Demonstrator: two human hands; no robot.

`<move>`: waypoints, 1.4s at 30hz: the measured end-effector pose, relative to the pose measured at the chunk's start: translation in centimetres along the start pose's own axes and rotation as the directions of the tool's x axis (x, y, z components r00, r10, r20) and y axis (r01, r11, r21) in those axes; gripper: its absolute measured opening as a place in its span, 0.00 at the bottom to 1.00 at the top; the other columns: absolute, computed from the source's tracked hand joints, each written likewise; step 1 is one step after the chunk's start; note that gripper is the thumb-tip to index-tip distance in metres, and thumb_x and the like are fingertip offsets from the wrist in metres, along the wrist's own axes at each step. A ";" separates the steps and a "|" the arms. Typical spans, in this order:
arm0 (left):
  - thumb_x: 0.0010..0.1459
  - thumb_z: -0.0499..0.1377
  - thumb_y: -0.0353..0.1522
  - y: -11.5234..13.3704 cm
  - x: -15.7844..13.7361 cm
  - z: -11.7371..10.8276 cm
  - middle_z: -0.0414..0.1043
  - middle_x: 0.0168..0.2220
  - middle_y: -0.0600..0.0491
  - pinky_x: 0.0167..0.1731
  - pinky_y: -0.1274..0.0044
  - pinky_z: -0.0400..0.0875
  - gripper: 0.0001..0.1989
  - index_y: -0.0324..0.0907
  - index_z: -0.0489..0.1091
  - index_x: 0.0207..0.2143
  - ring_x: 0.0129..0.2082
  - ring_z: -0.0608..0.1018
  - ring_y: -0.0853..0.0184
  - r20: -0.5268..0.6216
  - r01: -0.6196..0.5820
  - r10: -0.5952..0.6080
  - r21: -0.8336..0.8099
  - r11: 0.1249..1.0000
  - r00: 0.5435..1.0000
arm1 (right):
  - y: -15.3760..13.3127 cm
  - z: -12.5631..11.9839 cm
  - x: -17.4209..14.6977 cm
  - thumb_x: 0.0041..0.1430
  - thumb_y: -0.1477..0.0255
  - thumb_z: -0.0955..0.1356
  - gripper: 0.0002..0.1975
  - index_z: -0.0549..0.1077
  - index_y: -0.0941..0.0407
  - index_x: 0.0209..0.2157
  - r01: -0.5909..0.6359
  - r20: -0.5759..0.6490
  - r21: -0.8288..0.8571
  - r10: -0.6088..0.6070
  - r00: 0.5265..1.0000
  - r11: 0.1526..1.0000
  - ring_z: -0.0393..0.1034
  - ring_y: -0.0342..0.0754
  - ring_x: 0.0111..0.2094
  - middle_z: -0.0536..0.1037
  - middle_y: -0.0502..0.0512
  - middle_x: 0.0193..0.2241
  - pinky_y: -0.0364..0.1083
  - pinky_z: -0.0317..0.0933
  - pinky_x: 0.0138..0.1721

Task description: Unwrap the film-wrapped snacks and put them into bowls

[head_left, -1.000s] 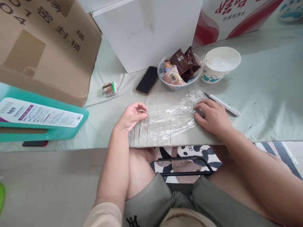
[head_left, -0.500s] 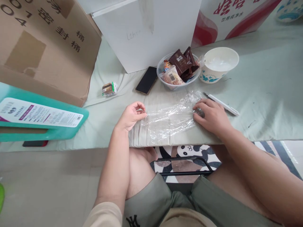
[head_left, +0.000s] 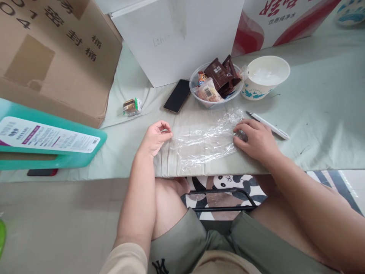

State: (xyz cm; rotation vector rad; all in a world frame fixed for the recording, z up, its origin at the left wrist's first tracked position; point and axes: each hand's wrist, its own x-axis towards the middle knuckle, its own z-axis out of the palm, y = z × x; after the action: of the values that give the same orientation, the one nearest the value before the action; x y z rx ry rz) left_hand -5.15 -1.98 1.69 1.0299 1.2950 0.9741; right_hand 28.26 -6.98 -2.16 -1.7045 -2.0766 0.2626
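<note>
A crinkled sheet of clear plastic wrap (head_left: 203,142) lies on the cloth-covered table between my hands. At its left end, my left hand (head_left: 156,137) is closed in a pinch, thumb against fingertips, with a thin edge of the wrap seeming to run into it. Over the right end rests my right hand (head_left: 256,139), palm down and fingers curled around a bunched part of the wrap. A slim white tool with a dark tip (head_left: 269,126) lies just beyond my right hand; I cannot tell whether it is a pen or a cutter.
Behind the wrap are a phone (head_left: 177,96), a clear bowl of packaged snacks (head_left: 196,95) and a white paper bowl (head_left: 258,89). A wrapped snack (head_left: 132,106) lies left of the phone. Cardboard (head_left: 85,87) and white boxes (head_left: 182,45) stand behind; a teal container (head_left: 94,146) is at left.
My left hand has moved slightly left and away from me, its fingers drawn closer together. My right hand stays about where it was on the wrap.
</note>
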 end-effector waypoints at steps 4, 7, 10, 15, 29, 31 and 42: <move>0.31 0.68 0.25 -0.2 0.2 0.0 0.67 0.26 0.59 0.24 0.82 0.61 0.17 0.41 0.67 0.27 0.24 0.70 0.76 -0.065 0.015 -0.015 0.007 1.000 0.998 | -0.1 0.0 0.0 0.59 0.67 0.65 0.10 0.76 0.52 0.40 0.004 -0.003 -0.003 -0.004 1.000 1.000 0.70 0.61 0.54 0.78 0.59 0.50 0.62 0.61 0.55; 0.33 0.67 0.25 -0.3 0.3 0.0 0.67 0.27 0.59 0.25 0.81 0.62 0.16 0.41 0.67 0.28 0.25 0.70 0.76 -0.084 0.005 -0.004 0.008 1.000 0.996 | -0.1 -0.1 0.0 0.59 0.67 0.66 0.10 0.76 0.52 0.41 0.006 0.002 -0.012 -0.006 1.000 1.000 0.70 0.61 0.54 0.78 0.60 0.50 0.61 0.61 0.55; 0.38 0.68 0.29 -0.1 0.2 0.1 0.73 0.33 0.55 0.33 0.78 0.68 0.17 0.42 0.68 0.33 0.31 0.75 0.72 -0.056 -0.016 0.016 0.006 1.000 0.998 | -0.1 -0.1 0.0 0.59 0.67 0.65 0.10 0.76 0.53 0.41 0.009 0.003 -0.016 -0.009 1.000 1.000 0.71 0.61 0.54 0.78 0.60 0.50 0.61 0.61 0.55; 0.45 0.68 0.34 -0.2 -0.4 0.4 0.78 0.37 0.52 0.31 0.78 0.65 0.20 0.43 0.70 0.42 0.31 0.74 0.70 0.023 0.001 -0.007 0.269 0.963 1.000 | -0.1 -0.1 -0.1 0.59 0.67 0.65 0.10 0.76 0.53 0.41 0.015 -0.007 -0.011 -0.015 1.000 1.000 0.71 0.61 0.53 0.78 0.60 0.50 0.61 0.61 0.55; 0.46 0.69 0.38 -0.5 -0.6 1.8 0.69 0.26 0.57 0.28 0.78 0.68 0.14 0.43 0.72 0.33 0.26 0.76 0.70 0.057 0.057 -0.066 0.147 0.988 0.996 | -0.4 -0.2 -0.1 0.59 0.69 0.65 0.17 0.75 0.52 0.50 0.024 -0.021 -0.043 -0.025 0.999 0.999 0.67 0.65 0.58 0.74 0.64 0.55 0.64 0.62 0.56; 0.48 0.68 0.43 -0.3 -0.8 1.8 0.72 0.32 0.54 0.26 0.79 0.68 0.18 0.43 0.72 0.36 0.28 0.77 0.69 0.115 0.114 -0.128 0.120 0.986 0.985 | -0.5 -0.2 -0.2 0.57 0.71 0.66 0.22 0.73 0.52 0.55 0.039 -0.029 -0.063 -0.041 0.999 0.997 0.63 0.66 0.62 0.70 0.64 0.60 0.65 0.61 0.57; 0.42 0.74 0.36 -0.6 -1.0 -0.1 0.66 0.54 0.48 0.31 0.80 0.69 0.34 0.51 0.65 0.51 0.43 0.78 0.64 0.420 -0.031 -0.003 0.073 0.997 0.907 | -1.5 -0.3 0.2 0.64 0.67 0.62 0.20 0.75 0.55 0.54 -0.089 -0.069 -0.116 0.081 0.994 0.989 0.58 0.69 0.66 0.71 0.66 0.60 0.68 0.56 0.62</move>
State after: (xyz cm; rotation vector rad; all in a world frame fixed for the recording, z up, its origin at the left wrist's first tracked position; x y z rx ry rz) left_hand -5.27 -3.11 1.38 1.2325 0.9710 0.6652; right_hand 26.99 -7.14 -1.25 -1.8487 -2.0121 0.1108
